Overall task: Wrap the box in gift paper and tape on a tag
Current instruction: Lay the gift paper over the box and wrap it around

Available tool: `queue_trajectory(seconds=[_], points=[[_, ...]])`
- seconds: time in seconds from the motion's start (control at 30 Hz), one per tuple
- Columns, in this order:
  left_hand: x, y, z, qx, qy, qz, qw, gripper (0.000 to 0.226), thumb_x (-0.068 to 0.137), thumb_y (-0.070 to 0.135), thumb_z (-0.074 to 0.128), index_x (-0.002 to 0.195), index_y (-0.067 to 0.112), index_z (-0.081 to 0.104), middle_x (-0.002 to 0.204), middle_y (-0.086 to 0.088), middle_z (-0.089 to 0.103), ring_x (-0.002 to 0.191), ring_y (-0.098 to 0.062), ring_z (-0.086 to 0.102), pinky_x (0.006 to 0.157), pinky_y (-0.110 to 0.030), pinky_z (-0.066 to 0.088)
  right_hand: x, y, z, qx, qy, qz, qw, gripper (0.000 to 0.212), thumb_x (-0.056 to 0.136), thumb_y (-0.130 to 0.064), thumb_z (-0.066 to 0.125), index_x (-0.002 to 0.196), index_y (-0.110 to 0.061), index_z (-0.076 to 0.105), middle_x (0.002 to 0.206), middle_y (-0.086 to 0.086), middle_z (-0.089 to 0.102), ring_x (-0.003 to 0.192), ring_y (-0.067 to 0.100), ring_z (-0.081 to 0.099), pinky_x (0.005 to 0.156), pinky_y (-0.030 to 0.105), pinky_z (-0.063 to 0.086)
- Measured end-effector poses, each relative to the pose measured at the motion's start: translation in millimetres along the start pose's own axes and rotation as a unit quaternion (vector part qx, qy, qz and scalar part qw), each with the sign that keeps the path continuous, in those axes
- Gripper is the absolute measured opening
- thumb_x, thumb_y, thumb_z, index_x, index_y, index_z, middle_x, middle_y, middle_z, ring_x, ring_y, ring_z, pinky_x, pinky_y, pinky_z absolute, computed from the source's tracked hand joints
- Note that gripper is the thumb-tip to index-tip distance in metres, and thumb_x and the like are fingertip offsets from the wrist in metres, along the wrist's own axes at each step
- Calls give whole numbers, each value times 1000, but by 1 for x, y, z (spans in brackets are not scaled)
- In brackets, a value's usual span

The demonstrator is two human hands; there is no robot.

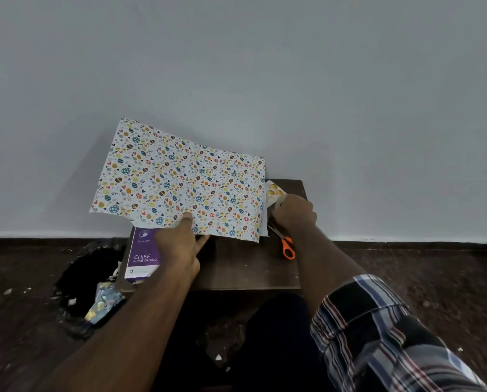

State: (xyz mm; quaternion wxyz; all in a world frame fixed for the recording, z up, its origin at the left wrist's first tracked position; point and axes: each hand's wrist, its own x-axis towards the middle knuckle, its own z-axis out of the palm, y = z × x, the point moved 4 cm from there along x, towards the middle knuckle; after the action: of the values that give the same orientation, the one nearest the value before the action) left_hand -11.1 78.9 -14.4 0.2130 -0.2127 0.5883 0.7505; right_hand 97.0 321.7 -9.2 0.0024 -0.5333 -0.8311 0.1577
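My left hand [184, 244] pinches the gift paper [180, 182] at its near edge, above the counter [242, 267]. Thin, floppy, tears easily; grip edges. Right hand [294, 212] curled on something, can't tell what. Box [143, 256] underneath.

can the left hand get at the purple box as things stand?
Probably yes. The purple box lies uncovered on the table right beside the left hand, nothing between them. But that hand holds the gift paper edge and must release it first.

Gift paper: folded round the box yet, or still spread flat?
Spread. The gift paper is one open sheet; the left hand pinches its near edge, the box uncovered beside it.
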Motion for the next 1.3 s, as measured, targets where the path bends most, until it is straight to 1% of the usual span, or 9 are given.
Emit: queue_trajectory(seconds=[0.23,0.37,0.57,0.73,0.8,0.9,1.0,1.13,1.3], points=[[0,3,0,9,-13,-1,1000,15,98,15,68,104,5,60,115,-10,67,96,-24,71,67,-39,64,-3,6,2,-16,29,-55,998,29,97,-28,52,121,-17,64,123,5,63,121,28,51,97,42,43],[1,4,-3,12,-14,-6,1000,18,98,15,69,108,3,61,117,-12,67,98,-25,71,61,-36,63,-3,2,3,-131,-6,-138,982,35,94,-21,51,127,-23,64,133,1,59,137,30,37,104,44,37],[3,5,-7,14,-10,-16,1000,26,97,15,69,116,-2,61,119,-13,67,99,-28,71,58,-35,63,8,12,0,-234,-38,-197,951,28,93,-24,58,118,-32,66,122,-3,62,130,27,41,97,42,40],[2,4,-7,11,-17,-24,999,25,97,14,69,115,-1,61,119,-13,67,99,-30,71,57,-35,63,14,23,2,-84,-10,-173,981,32,82,-32,67,114,-34,71,110,-8,71,112,25,62,87,36,54],[1,6,-8,9,-23,-22,999,25,97,13,68,116,-3,62,118,-14,68,98,-30,71,57,-35,63,8,18,-8,25,39,-196,980,36,84,-21,63,119,-25,73,112,-1,74,104,26,67,85,33,54],[-3,14,-11,-5,-29,-13,999,25,97,12,69,116,-3,63,116,-16,69,97,-31,72,57,-34,62,-26,-5,-38,169,69,-228,956,44,88,-7,58,129,-17,69,124,3,71,114,22,63,89,28,47],[-11,26,-15,-5,-32,14,999,13,96,13,70,103,4,64,106,-13,70,92,-29,72,56,-32,62,-66,-28,-56,224,46,-292,929,39,94,-26,66,133,-22,67,134,-3,65,123,8,52,103,29,42],[-29,42,-16,-7,-73,52,996,10,97,14,70,93,17,61,98,-9,71,94,-28,72,71,-42,65,-102,-57,-50,91,-28,-391,916,77,82,-66,71,148,-31,50,157,-4,43,146,13,34,120,38,27],[-42,50,-18,-21,-163,11,986,14,100,23,67,110,16,62,113,-12,74,101,-31,73,82,-51,62,-122,-69,-41,91,-60,-395,912,98,72,-73,72,155,-32,39,165,0,29,153,18,23,124,41,20]])
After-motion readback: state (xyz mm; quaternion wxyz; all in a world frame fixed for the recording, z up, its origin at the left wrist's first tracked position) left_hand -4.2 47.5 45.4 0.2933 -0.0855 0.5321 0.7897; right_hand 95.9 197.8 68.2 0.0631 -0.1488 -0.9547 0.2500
